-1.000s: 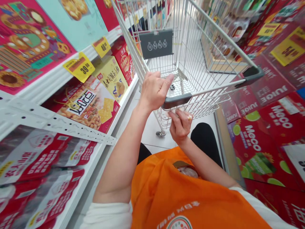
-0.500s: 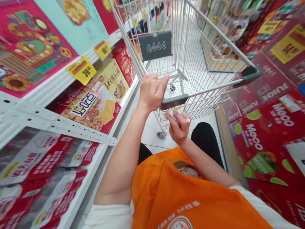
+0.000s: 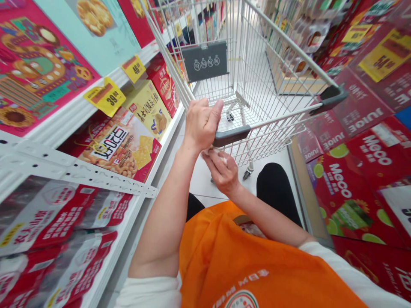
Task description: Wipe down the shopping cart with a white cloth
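A wire shopping cart [image 3: 272,141] stands in front of me, with a dark grey cover [image 3: 233,135] on its near rim. My left hand [image 3: 202,122] is closed round the left end of this rim, thumb upward. Just below and to the right, my right hand [image 3: 224,171] has its fingers pressed together on a crumpled whitish cloth [image 3: 213,150] at the underside of the rim, close to my left hand. Most of the cloth is hidden by the fingers. A dark grey panel [image 3: 205,61] hangs at the cart's far left side.
Shelves [image 3: 150,171] with boxed snacks and yellow price tags run along the left. Stacked red drink cartons [image 3: 340,179] line the right. A caster [image 3: 248,172] shows under the cart, near my black-clad knee [image 3: 276,188].
My right hand has moved left along the underside of the rim with the cloth, closer to my left hand. My left hand keeps its hold. The view has shifted slightly and a caster has swung.
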{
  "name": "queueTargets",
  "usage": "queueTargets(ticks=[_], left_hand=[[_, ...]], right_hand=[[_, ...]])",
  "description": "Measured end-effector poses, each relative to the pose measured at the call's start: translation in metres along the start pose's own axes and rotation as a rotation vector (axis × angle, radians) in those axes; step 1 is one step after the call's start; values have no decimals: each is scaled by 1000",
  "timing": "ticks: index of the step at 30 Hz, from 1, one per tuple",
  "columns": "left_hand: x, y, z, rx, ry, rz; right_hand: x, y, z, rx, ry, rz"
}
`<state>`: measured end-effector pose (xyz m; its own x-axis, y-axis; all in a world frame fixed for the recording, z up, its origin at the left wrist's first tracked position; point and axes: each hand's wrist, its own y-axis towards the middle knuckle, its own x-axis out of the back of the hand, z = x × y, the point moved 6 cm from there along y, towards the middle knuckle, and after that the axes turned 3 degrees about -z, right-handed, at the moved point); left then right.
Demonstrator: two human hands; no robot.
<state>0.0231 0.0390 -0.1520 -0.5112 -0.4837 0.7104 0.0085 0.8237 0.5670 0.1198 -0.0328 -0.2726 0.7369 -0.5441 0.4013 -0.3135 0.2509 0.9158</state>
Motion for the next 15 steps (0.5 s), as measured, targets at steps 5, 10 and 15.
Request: queueTargets(ticks=[5,10,15], left_hand=[[-1,0,-1,6,12,25],[0,-2,-1,-4,2,3],[1,-4,0,-25,-7,3]], right_hand=[[-7,4,9,-45,-83,83],[0,-12,7,-23,-5,181],[16,-40,-26,115,52,79]])
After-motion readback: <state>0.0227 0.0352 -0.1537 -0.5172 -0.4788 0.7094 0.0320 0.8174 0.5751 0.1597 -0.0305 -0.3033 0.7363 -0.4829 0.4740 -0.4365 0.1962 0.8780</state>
